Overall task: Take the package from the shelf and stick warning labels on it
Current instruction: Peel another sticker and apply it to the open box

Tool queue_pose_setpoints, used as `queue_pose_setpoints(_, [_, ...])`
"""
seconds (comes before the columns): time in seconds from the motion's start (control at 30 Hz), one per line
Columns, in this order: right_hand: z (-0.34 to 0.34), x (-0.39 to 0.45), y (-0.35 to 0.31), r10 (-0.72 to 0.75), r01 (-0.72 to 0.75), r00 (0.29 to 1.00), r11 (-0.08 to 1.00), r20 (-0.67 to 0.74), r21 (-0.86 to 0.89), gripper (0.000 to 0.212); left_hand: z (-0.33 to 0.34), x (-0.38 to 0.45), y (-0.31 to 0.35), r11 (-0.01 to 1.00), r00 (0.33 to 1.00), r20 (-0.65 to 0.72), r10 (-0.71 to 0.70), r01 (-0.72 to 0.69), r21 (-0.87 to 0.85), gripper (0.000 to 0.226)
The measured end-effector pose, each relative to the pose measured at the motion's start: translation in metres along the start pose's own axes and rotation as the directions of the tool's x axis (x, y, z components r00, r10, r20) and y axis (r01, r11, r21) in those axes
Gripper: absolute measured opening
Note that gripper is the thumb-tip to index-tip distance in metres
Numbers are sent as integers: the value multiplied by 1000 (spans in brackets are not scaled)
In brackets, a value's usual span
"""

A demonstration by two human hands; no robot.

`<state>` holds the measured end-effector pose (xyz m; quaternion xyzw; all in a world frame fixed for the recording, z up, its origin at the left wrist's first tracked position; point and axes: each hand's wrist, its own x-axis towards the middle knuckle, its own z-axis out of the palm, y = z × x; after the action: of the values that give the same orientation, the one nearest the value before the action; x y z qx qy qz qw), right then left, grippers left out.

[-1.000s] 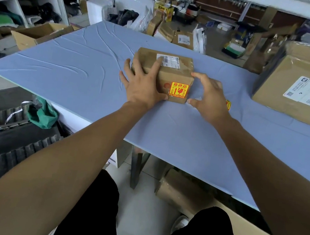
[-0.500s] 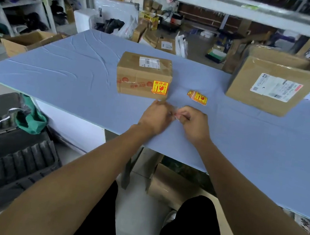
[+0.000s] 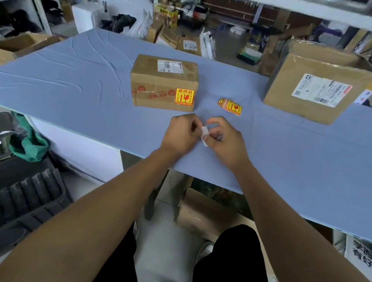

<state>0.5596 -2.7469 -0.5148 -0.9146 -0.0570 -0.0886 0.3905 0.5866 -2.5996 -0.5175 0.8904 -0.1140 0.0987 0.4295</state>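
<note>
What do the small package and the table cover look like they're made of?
Small package: brown corrugated cardboard by the look, matte, with glossy tape bands and a paper shipping label. Table cover: thin blue sheet, maybe plastic or cloth, judging by its soft creases.

The small white slip (image 3: 204, 136) pinched between the left hand (image 3: 182, 132) and right hand (image 3: 225, 140) is mostly covered by fingers, so its printed face cannot be seen. The shipping label (image 3: 169, 66) on the package (image 3: 163, 83) is too blurred to read, and the stack of warning labels (image 3: 230, 106) too small to count
</note>
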Motion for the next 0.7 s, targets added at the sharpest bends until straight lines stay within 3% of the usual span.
queue_pose_setpoints(0.17, [3, -1, 3, -104, 106, 994, 992, 30, -65, 25, -5, -1, -2, 981, 994, -83, -66, 50, -186, 10])
queue_pose_setpoints(0.37, [2, -1, 4, -23, 18, 995, 998, -100, -56, 15, -4, -3, -2, 992, 996, 84, 38, -27, -124, 15])
queue_pose_setpoints(0.5, [1, -1, 4, 11, -15, 984, 1000, -177, -17, 15, -6, -5, -3, 976, 988, 139, 62, -31, -215, 10])
queue_pose_setpoints(0.7, [-1, -2, 1, -77, 73, 995, 995, -63, -75, 11, -5, -3, -3, 984, 995, 99, 11, 7, -179, 12])
